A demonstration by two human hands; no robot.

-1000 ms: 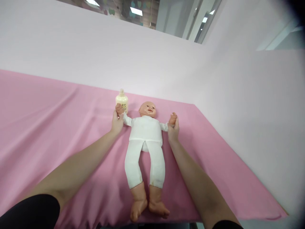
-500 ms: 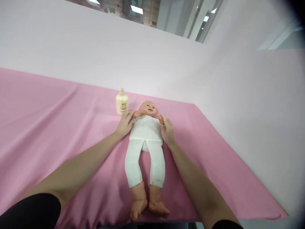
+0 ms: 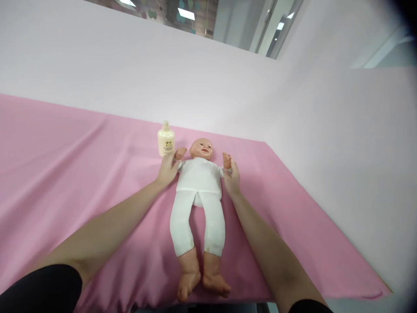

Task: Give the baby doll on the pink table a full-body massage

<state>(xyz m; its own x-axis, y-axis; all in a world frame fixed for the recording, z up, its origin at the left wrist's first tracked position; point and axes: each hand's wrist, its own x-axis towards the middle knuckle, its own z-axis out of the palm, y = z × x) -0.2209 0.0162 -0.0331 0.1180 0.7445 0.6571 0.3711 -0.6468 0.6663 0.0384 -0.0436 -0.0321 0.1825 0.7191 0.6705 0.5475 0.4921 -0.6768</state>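
change: doll arms out of the folded-on-chest pose of half a second back, now raised beside the head; a second back, spread wide to both sides
doll [image 3: 198, 182]: on its back on the pink cloth [image 3: 81, 174], white top and leggings, face up
axis: long axis near straight away from the camera, head at the far end, bare feet at the near cloth edge
left hand [image 3: 168, 168]: closed round the doll's arm on that side, doll's small hand poking up above the fingers
right hand [image 3: 231, 177]: wrapped round the other doll arm at the wrist, thumb against the sleeve
grip: both pinching a forearm, arms bent up level with the head
bottle [image 3: 166, 140]: cream, upright, just beyond the left hand and beside the doll's head, apart from both
edges: feet nearly on the near cloth edge; head close to the far edge under the white wall [image 3: 195, 82]; right cloth edge running diagonally, well apart from the doll
room: wide bare cloth to the left, narrower strip to the right
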